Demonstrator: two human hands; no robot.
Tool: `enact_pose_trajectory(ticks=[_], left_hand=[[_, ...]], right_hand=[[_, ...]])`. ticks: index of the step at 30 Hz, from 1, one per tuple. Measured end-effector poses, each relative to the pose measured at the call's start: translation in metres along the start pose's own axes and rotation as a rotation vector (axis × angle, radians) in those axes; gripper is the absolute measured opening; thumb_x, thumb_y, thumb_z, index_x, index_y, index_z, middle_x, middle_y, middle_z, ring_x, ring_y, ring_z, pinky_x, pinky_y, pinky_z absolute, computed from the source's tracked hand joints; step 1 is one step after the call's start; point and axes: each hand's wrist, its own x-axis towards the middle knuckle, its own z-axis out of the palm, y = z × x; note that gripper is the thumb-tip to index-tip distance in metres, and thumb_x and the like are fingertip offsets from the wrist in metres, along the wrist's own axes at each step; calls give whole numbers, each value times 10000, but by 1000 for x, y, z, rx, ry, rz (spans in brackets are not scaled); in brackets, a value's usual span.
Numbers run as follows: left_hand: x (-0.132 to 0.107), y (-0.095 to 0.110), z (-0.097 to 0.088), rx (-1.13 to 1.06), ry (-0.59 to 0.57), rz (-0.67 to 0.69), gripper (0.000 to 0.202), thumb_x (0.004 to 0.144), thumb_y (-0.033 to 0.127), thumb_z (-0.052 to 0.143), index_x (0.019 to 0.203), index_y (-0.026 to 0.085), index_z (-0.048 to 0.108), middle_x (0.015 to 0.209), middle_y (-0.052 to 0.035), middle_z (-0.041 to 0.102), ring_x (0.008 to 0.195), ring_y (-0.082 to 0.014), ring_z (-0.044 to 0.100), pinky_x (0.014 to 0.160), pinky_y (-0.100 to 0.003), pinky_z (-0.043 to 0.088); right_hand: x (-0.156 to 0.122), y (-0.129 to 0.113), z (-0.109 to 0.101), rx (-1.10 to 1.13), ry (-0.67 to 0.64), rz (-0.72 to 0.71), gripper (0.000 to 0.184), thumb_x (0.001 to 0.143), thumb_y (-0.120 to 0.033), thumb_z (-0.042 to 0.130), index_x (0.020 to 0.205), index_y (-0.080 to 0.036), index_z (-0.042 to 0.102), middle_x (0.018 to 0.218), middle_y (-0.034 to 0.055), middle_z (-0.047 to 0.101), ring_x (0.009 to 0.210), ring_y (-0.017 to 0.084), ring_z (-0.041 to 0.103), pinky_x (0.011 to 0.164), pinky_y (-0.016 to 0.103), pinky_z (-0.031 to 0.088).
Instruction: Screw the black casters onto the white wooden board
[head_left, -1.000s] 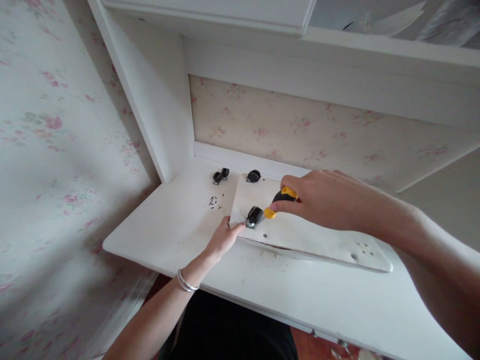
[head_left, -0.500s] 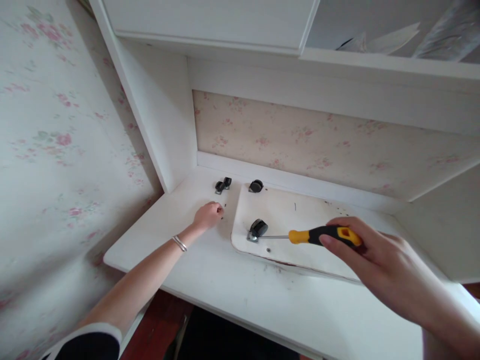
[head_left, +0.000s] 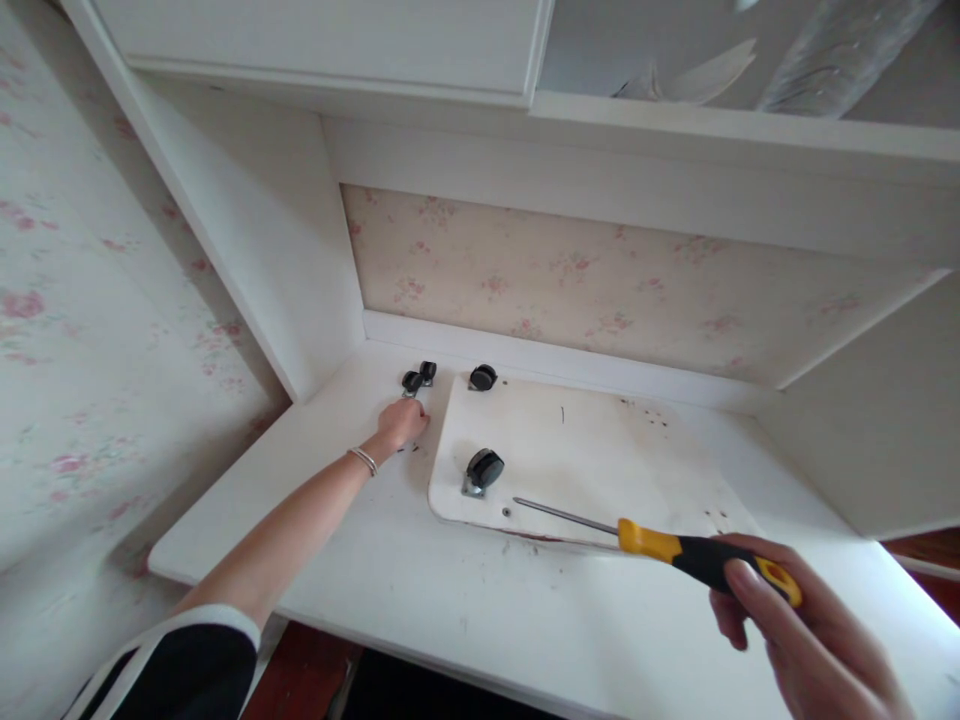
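A white board (head_left: 600,460) lies flat on the white desk (head_left: 465,600). One black caster wheel (head_left: 481,470) is fixed near the board's front left corner, and another caster (head_left: 482,377) stands at its back left corner. My right hand (head_left: 802,640) grips a yellow-and-black screwdriver (head_left: 660,543) at the lower right, its shaft pointing left over the board's front edge. My left hand (head_left: 401,422), with a bracelet at the wrist, is stretched out to the desk left of the board, fingers curled down on the spot where small dark screws lay. A loose caster (head_left: 418,378) sits just beyond it.
A white upright panel (head_left: 247,250) walls the desk's left side, with floral wallpaper (head_left: 600,290) behind. A shelf (head_left: 712,120) overhead holds papers. The desk's front edge runs across the bottom, with reddish floor below.
My right hand has drawn the screwdriver back and down to the right, away from the front caster. My left hand left the board's corner and reached to the screws by the loose caster.
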Motion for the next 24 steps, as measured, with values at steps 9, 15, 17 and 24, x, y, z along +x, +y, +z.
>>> enact_pose_trajectory(ticks=[9,15,17,24], left_hand=[[1,1,-5,25,-6,-50,368,947,363,624,1262,174,596,1262,-102,618,1073,-236,638,894,-445,558],[-2,-3,-5,18,2,-55,366,948,361,624,1263,177,595,1267,-103,616,1075,-236,637,896,-443,558],[-3,-4,-5,12,8,-41,367,948,361,623,1265,176,594,1269,-104,615,1075,-236,637,896,-444,558],[-5,-17,-6,-9,39,56,364,952,364,617,1265,179,595,1273,-103,614,1077,-236,635,901,-449,557]], right_hand=[[2,21,3,29,-19,65,409,783,-588,690,983,-231,681,566,-5,546,520,179,499,486,319,403],[2,24,10,35,-6,74,408,767,-593,702,949,-229,675,565,-7,543,513,182,505,465,318,395],[1,23,11,37,-6,73,398,773,-585,700,951,-231,672,593,-2,559,524,181,517,469,314,405],[0,21,15,55,-8,73,411,774,-584,703,963,-221,669,648,10,591,521,166,513,463,302,409]])
